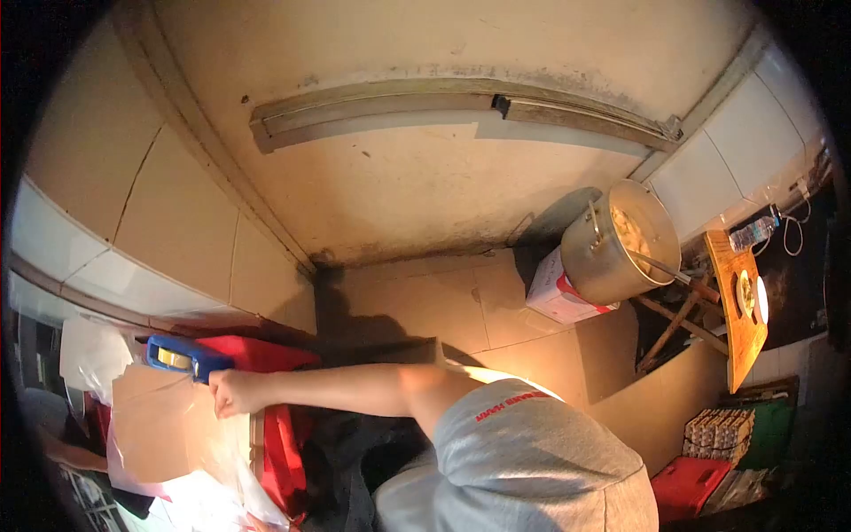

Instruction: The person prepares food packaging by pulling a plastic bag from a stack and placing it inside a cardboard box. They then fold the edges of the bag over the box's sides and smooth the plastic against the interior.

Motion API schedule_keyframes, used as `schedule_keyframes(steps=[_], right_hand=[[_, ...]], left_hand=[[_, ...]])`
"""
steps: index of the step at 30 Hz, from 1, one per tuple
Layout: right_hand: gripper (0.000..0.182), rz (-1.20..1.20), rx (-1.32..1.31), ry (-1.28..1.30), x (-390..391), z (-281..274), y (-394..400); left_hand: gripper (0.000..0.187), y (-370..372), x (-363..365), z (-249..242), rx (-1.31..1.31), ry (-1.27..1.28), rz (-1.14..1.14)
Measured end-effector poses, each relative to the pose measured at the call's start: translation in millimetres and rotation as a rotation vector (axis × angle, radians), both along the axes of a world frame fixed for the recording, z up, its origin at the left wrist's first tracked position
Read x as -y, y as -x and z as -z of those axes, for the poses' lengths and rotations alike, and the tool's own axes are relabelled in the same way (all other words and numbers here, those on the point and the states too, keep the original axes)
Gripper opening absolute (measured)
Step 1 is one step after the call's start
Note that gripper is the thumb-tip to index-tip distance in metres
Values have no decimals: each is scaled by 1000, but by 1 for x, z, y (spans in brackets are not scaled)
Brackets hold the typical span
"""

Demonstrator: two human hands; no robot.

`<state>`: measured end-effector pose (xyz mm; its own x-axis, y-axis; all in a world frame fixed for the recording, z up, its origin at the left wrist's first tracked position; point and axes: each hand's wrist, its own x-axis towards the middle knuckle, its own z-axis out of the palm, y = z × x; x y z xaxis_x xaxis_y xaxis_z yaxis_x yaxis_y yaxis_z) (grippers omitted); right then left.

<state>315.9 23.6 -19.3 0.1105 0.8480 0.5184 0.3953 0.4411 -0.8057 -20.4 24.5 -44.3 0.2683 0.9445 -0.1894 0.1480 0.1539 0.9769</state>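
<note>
My right hand (232,393) is at the end of my bare forearm, which reaches left from a grey sleeve. Its fingers are closed, and what they hold, if anything, is hidden. Right beside its knuckles lies a blue tape dispenser (206,362) with a pale yellowish roll (174,359). Below the hand is a flat brown cardboard piece (155,426), with clear plastic film (213,488) shining at its lower edge. Red fabric (282,443) hangs beside it. My left hand is out of view.
A large metal pot (585,257) with pale contents and a long handle stands on a white and pink carton (565,297). A wooden folding table (745,346) is at right, near a plastic bottle (753,232) and egg trays (718,433). Another person's forearm (75,457) shows at far left.
</note>
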Motion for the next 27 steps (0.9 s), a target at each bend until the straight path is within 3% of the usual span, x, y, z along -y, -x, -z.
schedule_keyframes(steps=[3,5,6,7,8,9,11,12,15,17,19,22,25,27], right_hand=[[14,-25,-198,27,7,11,-14],[17,-148,-184,70,26,10,-27],[19,-113,-261,231,36,9,-30],[22,-195,-587,479,50,0,-32],[27,-202,-796,557,60,-6,-36],[33,-158,-959,589,62,-7,-36],[43,-170,-1011,659,68,-33,-37],[49,-157,-901,680,66,-45,-31],[66,-190,-459,701,64,-67,-25],[62,-182,-176,702,64,-76,-19],[43,-125,-176,674,66,-61,-16],[28,-72,-212,703,64,-28,-25],[23,215,370,250,73,-55,-12],[26,76,480,68,75,-96,16]], left_hand=[[52,28,3,10,-79,-119,23],[47,18,17,7,-133,-125,-187],[44,8,28,0,-157,-125,-292],[40,3,31,5,-137,-276,-366],[42,1,35,-4,-505,-615,-259],[46,-1,40,-5,-554,-691,-231],[62,-2,49,-1,-212,-334,-250],[69,-9,56,-23,-128,-226,-251],[95,-25,65,-45,48,-270,-212],[95,-20,63,-47,-179,-389,-161],[81,-20,63,-50,-207,-449,-128],[58,-5,57,-44,-310,-349,142],[39,0,56,-31,-260,-122,-5],[34,-12,57,-40,-97,-103,-10]])
